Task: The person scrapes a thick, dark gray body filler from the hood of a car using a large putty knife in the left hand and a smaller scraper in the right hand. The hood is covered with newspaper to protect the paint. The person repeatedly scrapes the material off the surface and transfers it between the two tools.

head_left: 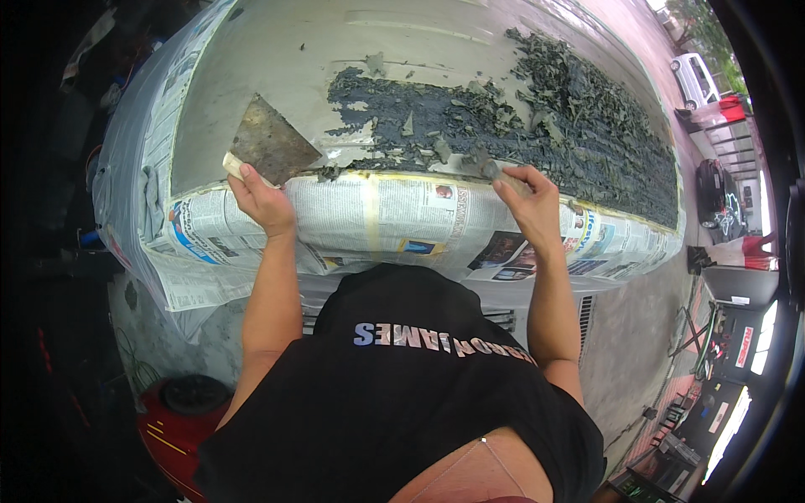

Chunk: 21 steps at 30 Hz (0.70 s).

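Note:
A wide, stained metal scraper blade (272,138) with a cream-coloured edge is gripped along that edge by my left hand (263,201). It lies tilted just over the bare pale part of a car panel (239,63). My right hand (534,205) is closed round a small scraper (482,162), whose tip is smeared with grey residue and sits at the panel's near edge. Dark, wrinkled, peeling paint (599,138) covers the right and middle of the panel. Loose flakes cling to it, and a few scraps lie on the pale surface.
Newspaper (331,214) is taped along the panel's near and left edges, with clear plastic sheeting (126,180) outside it. A red car (172,444) stands behind at lower left. At right are a dark car (715,194), a white vehicle (696,80) and a metal stand (703,327).

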Each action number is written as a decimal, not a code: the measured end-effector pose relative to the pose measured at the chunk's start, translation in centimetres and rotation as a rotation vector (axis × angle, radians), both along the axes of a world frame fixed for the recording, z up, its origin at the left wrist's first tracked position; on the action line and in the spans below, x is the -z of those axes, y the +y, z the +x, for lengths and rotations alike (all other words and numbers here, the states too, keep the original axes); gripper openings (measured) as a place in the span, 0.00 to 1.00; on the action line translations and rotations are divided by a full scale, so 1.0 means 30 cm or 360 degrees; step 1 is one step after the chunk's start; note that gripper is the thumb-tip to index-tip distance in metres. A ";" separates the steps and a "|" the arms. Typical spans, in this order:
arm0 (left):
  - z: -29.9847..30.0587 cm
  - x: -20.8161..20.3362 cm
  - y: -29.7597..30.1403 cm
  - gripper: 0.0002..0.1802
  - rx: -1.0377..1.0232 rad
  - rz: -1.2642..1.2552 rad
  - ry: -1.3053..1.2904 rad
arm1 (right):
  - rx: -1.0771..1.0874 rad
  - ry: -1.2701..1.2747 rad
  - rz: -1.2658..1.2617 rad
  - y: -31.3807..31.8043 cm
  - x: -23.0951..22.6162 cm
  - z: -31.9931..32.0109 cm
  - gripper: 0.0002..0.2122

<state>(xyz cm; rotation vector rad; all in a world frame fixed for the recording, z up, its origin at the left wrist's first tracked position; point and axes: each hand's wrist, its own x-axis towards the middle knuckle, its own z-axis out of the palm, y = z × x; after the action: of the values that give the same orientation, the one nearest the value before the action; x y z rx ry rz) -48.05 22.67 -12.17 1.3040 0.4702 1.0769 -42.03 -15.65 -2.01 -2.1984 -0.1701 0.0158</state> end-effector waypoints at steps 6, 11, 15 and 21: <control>0.002 -0.009 0.002 0.19 -0.0025 0.0139 0.0028 | -0.0070 0.0089 0.0100 0.016 0.067 -0.018 0.14; 0.011 -0.006 -0.005 0.19 -0.0041 0.0028 -0.0041 | -0.0175 0.0062 -0.0019 0.196 0.060 -0.019 0.15; 0.002 -0.016 -0.009 0.19 0.0026 -0.0101 -0.0037 | -0.0111 -0.0006 0.0086 0.266 0.060 0.029 0.16; 0.000 -0.011 -0.005 0.18 -0.0012 -0.0032 -0.0037 | 0.0166 0.0033 0.0045 0.083 -0.020 0.077 0.15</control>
<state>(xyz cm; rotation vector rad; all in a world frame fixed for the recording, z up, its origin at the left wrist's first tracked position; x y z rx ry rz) -48.06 22.51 -11.85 1.2719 0.4677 1.0902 -39.72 -13.17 -1.42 -2.1750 -0.0438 -0.0216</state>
